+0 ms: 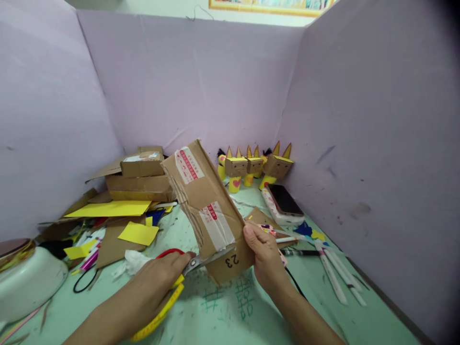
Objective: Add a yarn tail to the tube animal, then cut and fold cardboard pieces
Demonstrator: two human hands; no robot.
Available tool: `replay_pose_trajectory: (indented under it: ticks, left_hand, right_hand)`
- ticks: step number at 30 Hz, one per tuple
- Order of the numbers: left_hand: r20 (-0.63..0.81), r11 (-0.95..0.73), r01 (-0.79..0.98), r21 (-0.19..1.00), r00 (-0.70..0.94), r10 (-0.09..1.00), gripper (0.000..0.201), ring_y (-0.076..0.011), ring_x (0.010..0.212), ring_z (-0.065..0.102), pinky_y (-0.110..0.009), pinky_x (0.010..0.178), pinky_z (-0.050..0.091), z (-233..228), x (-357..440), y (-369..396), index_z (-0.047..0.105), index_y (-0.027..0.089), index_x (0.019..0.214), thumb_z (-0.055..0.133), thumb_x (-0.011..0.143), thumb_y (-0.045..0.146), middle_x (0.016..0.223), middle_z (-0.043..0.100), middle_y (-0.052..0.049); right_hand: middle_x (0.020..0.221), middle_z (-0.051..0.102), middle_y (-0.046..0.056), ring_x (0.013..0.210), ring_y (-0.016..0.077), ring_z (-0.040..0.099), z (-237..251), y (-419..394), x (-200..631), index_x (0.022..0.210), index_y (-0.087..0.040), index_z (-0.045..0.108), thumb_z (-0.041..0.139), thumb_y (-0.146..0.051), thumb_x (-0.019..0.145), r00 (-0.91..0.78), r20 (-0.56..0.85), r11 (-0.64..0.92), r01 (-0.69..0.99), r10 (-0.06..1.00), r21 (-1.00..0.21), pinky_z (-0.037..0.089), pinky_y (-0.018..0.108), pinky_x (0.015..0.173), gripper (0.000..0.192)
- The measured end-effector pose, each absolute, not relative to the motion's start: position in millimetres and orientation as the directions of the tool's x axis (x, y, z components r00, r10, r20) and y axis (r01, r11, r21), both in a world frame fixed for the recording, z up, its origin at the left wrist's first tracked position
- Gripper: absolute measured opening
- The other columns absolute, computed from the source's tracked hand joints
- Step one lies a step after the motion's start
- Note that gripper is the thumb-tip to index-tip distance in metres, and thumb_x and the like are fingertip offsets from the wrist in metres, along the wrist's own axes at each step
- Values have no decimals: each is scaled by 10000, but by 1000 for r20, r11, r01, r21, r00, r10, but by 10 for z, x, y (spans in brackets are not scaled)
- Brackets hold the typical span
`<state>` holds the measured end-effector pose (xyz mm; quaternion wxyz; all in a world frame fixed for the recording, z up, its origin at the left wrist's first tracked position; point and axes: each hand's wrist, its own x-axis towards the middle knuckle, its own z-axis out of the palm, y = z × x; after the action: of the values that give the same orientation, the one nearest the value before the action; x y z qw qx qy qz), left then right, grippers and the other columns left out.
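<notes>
My left hand (161, 278) is closed around a pair of scissors (194, 262), with red and yellow showing at the handles. Their blades reach across the lower part of a piece of brown cardboard (201, 194). That cardboard is tilted above the table, has ragged layers along its left edge, two strips of printed tape and a printed number near the bottom. My right hand (264, 254) grips its lower right edge, thumb on the near face. How far the blades have cut cannot be made out.
Cardboard boxes (140, 186) and yellow sheets (138, 233) lie at left, near a white rounded container (32, 282). Several cardboard-headed figures (235, 167) stand at the back. A phone (285, 199) and white pens (332, 275) lie right. Pale walls (194, 76) enclose the green table (201, 321).
</notes>
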<state>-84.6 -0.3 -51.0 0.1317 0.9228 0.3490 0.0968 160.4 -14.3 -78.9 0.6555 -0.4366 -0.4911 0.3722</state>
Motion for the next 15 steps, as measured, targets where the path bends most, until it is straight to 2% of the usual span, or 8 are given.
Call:
replay_pose_trajectory:
  ticks: [7, 15]
  left_hand:
    - [22, -692, 657, 300, 720, 693, 391, -201, 860, 603, -279, 780, 462, -499, -787, -26, 499, 250, 1142, 374, 798, 110, 905, 638, -53]
    - [82, -714, 637, 290, 727, 682, 427, -210, 891, 600, -286, 794, 464, -572, -875, 20, 459, 237, 1211, 391, 801, 141, 998, 650, -86]
  right_hand:
    - [662, 384, -16, 659, 154, 364, -787, -140, 1577, 621, -198, 450, 503, -505, 833, 234, 291, 320, -96, 928, -943, 295, 274, 615, 376]
    - [657, 355, -15, 656, 158, 350, -729, -172, 1548, 619, -203, 457, 511, -481, 834, 216, 254, 288, -141, 943, -947, 295, 269, 607, 356]
